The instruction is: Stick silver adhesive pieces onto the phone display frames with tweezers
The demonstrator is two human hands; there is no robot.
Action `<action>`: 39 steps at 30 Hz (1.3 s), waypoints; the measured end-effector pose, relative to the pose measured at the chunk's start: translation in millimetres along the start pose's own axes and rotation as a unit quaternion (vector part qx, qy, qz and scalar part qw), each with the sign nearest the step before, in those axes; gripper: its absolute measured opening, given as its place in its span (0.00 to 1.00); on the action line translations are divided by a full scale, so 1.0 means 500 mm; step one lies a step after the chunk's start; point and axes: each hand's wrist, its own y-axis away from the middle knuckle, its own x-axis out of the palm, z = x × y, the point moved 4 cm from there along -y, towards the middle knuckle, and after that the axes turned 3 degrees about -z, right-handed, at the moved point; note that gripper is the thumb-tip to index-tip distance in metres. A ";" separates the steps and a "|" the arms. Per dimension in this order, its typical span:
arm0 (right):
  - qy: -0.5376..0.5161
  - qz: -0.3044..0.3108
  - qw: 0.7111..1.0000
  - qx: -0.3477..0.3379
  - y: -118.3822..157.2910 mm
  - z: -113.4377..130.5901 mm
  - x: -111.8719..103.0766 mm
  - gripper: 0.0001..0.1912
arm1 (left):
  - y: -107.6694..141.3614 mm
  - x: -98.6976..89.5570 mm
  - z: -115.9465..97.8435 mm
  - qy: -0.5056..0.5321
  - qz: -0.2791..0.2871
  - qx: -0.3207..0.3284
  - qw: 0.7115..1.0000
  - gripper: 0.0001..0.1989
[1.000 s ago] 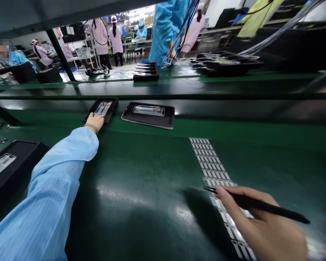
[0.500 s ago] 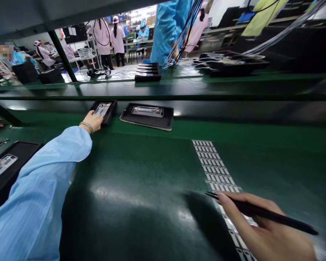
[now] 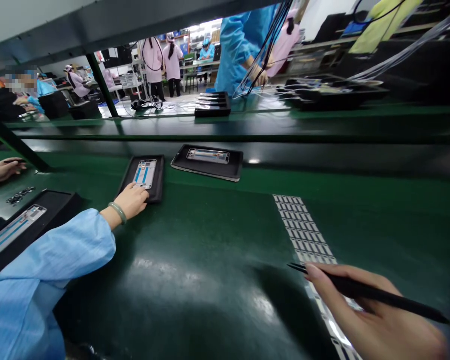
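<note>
In the head view, the left hand [image 3: 131, 200] lies with fingers loosely together on the lower edge of a black tray [image 3: 159, 187] holding a phone frame [image 3: 145, 174]; this light touch seems enough to steady the tray. The right hand [image 3: 378, 312] pinches black tweezers [image 3: 375, 291] between thumb and fingers, their tips just beside a strip of labels [image 3: 303, 230] on the green bench [image 3: 195, 320].

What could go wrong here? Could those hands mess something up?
The tip of the black pointed tool in the right hand is right beside the strip of small labels, so it might scratch or snag one. The left hand is touching the black tray that holds a phone frame, so a slip could shove the tray. The left sleeve might also brush the other tray.
</note>
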 end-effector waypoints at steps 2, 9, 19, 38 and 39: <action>0.002 0.003 1.000 0.013 -0.003 0.001 -0.002 0.18 | 0.014 -0.004 -0.017 0.024 -0.010 0.000 1.000 0.06; -0.035 0.032 0.988 0.147 -0.008 -0.009 0.000 0.21 | 0.086 -0.026 -0.117 0.103 -0.033 0.004 0.994 0.08; -0.271 -0.042 0.905 0.326 -0.016 -0.019 -0.009 0.17 | 0.194 -0.082 -0.320 0.142 -0.092 0.060 0.984 0.11; -0.237 0.023 0.840 0.488 0.114 -0.079 -0.132 0.19 | 0.217 -0.159 -0.474 0.213 -0.113 0.199 0.950 0.17; -0.229 0.033 0.839 0.493 0.125 -0.078 -0.135 0.19 | 0.193 -0.178 -0.479 0.219 -0.106 0.203 0.948 0.21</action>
